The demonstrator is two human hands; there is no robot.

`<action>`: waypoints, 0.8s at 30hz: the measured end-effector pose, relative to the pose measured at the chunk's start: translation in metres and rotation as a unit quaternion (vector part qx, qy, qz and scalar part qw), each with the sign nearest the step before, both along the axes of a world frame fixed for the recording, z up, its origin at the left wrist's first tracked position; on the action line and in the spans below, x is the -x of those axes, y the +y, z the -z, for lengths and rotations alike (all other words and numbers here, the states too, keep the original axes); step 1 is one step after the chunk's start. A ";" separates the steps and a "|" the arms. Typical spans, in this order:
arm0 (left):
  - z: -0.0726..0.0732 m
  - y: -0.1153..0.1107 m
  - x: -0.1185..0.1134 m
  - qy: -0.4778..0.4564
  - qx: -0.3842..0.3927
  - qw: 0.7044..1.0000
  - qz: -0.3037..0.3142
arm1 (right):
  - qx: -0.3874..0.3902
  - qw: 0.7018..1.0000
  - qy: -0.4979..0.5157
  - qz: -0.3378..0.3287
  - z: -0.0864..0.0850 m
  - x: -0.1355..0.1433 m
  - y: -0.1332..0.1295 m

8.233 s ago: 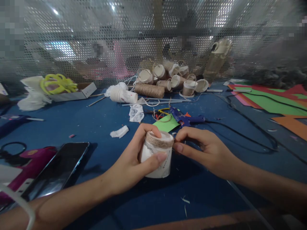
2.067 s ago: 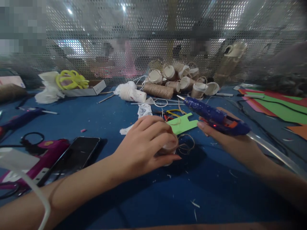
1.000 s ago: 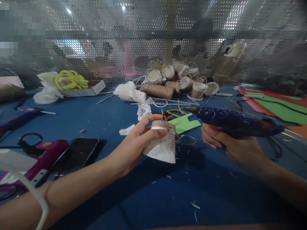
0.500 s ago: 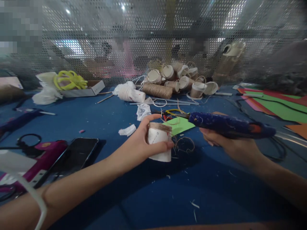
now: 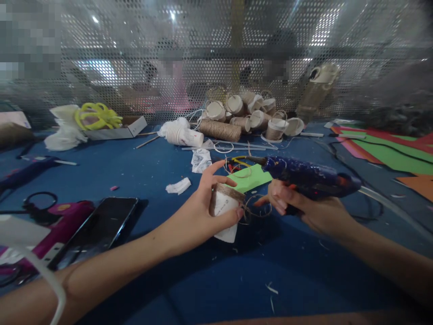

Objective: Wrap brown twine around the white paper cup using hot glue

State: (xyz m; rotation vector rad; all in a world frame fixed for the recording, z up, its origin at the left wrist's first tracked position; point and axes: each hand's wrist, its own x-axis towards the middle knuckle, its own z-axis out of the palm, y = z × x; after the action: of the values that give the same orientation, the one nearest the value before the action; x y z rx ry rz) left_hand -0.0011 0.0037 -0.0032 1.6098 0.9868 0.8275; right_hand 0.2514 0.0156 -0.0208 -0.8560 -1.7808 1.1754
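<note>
My left hand is closed around a white paper cup, tilted, with brown twine wound about its upper end. A loose loop of that twine trails to the cup's right. In my right hand is a dark blue hot glue gun, gripped by its handle. Its nozzle points left, above and to the right of the cup, apart from it. Behind the cup lie a light green paper sheet and a yellow-and-red handled tool, partly covered.
At the back sit several twine-wrapped cups, a twine roll and stacked paper cups. To the left are a phone, a magenta glue gun and another blue glue gun. Coloured paper lies right.
My right hand has brought the glue gun slightly left, with its fingers now nearer the twine loop. The cup has tipped further and dropped a little in my left hand.
</note>
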 end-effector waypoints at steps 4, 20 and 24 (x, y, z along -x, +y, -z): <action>0.001 0.002 -0.001 -0.017 0.036 0.999 -0.009 | 0.020 0.997 0.043 -0.069 0.001 0.001 -0.001; 0.000 0.014 0.001 -0.146 0.020 0.980 -0.136 | 0.150 0.975 0.039 -0.162 -0.008 0.005 -0.007; -0.002 0.021 0.001 -0.220 -0.014 0.947 -0.234 | 0.135 0.969 0.090 -0.187 -0.007 0.004 -0.005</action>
State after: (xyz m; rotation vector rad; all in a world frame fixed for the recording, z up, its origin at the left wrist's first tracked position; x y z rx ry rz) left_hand -0.0021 0.0246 -0.0016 1.1418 1.0409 1.4569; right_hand 0.2475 0.0107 -0.0139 -0.5517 -1.6993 1.7140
